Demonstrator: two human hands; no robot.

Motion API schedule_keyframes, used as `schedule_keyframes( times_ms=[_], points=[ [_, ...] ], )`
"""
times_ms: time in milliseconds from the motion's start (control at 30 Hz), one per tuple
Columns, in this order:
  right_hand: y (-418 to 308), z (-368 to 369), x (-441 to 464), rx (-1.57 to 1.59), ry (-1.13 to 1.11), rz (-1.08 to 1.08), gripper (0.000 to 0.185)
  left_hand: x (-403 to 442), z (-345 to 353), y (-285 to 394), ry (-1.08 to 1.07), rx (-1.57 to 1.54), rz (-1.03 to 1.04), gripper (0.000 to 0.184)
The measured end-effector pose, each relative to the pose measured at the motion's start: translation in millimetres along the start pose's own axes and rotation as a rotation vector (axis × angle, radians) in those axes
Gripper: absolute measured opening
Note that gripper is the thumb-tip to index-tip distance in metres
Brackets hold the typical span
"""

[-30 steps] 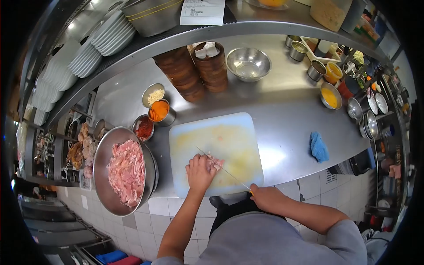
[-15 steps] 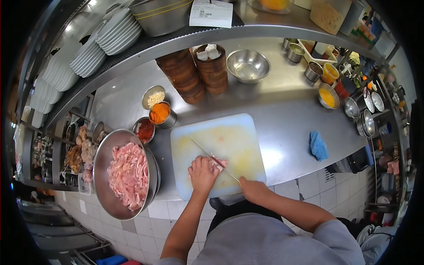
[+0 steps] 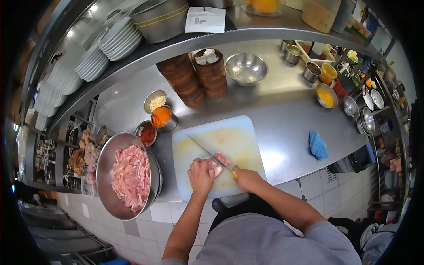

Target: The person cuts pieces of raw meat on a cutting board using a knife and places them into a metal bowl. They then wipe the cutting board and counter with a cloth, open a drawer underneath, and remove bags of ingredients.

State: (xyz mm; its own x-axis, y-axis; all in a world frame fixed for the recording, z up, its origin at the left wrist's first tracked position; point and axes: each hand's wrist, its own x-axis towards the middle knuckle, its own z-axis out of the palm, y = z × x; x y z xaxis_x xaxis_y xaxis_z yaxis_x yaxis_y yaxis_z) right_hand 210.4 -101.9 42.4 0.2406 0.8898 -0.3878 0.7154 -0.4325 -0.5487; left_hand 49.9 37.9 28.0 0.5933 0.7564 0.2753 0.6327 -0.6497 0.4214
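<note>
- Head view: the right hand (image 3: 246, 177) grips the knife (image 3: 202, 147) by its yellow handle, blade slanting far and left over the board (image 3: 243, 132).
- The left hand (image 3: 201, 174), fingers bent, rests against the meat (image 3: 217, 169); whether it pinches it, I cannot tell.
- The meat lies on the board's near half, showing on both sides of the blade.
- Left of the board, 1 large bowl (image 3: 106, 190) holds pink strips (image 3: 130, 176).
- On its far side stand 3 cups (image 3: 170, 123).
- Right of the board lies 1 blue cloth (image 3: 318, 145).
</note>
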Motion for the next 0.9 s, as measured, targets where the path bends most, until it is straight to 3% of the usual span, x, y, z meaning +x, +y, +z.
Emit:
schedule_keyframes(
  times_ms=[233, 500, 633, 767, 900],
  points=[
    [-34.7, -36.1, -65.8, 0.013, -0.012, 0.019, 0.025, 1.4, 2.0, -2.6, -0.012, -0.006, -0.023, 0.027],
    [-16.8, -49.0, -123.1, -0.007, -0.253, 0.105, 0.025, 4.5, 3.1, 1.0, -0.032, 0.048, -0.018, 0.029],
    [-21.2, -40.3, -90.4, 0.047, -0.255, 0.086, 0.025, 4.0, 4.6, -3.0, -0.008, 0.034, 0.026, 0.029],
    [-28.9, 2.1, -12.3, 0.056, -0.048, -0.034, 0.028, 5.9, 2.9, -7.4, -0.015, 0.042, 0.041, 0.027],
    [-33.7, 5.2, 16.0, 0.052, -0.033, -0.028, 0.030, 8.3, 1.6, -1.8, -0.049, 0.049, 0.024, 0.026]
  ],
)
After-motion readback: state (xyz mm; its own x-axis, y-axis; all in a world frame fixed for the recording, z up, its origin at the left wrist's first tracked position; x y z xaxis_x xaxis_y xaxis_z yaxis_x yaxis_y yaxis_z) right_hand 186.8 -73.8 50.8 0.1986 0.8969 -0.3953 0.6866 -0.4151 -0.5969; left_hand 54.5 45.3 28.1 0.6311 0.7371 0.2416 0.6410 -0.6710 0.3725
